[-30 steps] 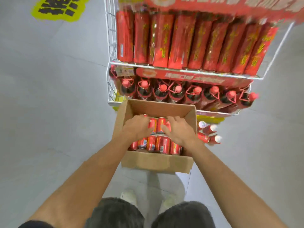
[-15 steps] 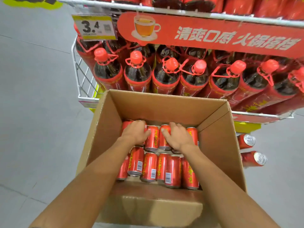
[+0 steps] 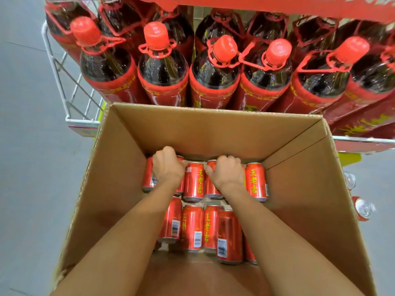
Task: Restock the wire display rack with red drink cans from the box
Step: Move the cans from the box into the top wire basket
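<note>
An open cardboard box (image 3: 119,167) stands on the floor in front of the white wire display rack (image 3: 64,82). Several red drink cans (image 3: 193,182) with yellow characters lie on their sides in two rows at its bottom. Both my hands reach into the far row. My left hand (image 3: 167,167) curls its fingers over the end of a can at the far left. My right hand (image 3: 227,173) is closed over a can right of the middle. Neither can is lifted clear of the row.
Large dark drink bottles (image 3: 162,67) with red caps and red labels fill the rack shelf just beyond the box. Two cans (image 3: 363,208) lie on the grey floor to the right of the box. Bare grey floor (image 3: 27,167) stretches on the left.
The view has dropped much closer to the box and the rack. Both hands have slid forward to the far ends of the back-row cans and curled their fingers over them.
</note>
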The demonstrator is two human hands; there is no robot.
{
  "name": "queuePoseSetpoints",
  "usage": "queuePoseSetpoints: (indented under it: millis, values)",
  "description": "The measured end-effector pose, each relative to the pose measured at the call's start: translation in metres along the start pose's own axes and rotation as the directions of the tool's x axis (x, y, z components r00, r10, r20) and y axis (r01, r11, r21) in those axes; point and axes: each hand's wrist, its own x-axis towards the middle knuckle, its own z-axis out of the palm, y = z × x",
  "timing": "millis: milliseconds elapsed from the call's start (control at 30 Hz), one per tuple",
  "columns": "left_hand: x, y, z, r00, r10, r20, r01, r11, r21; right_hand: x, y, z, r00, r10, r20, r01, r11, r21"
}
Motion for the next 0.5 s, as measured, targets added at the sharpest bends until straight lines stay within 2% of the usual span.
queuePoseSetpoints:
  millis: [200, 500]
  values:
    - [0.005, -0.003, 0.017, 0.995, -0.036, -0.090, 0.038, 0.999, 0.020, 0.003, -0.003, 0.008, 0.998, 0.006, -0.061, -0.008, 0.999, -0.034]
    - [0.002, -0.013, 0.021, 0.996, -0.038, -0.080, 0.041, 0.999, 0.033, 0.003, 0.011, 0.012, 0.999, 0.035, -0.022, -0.032, 0.993, 0.117]
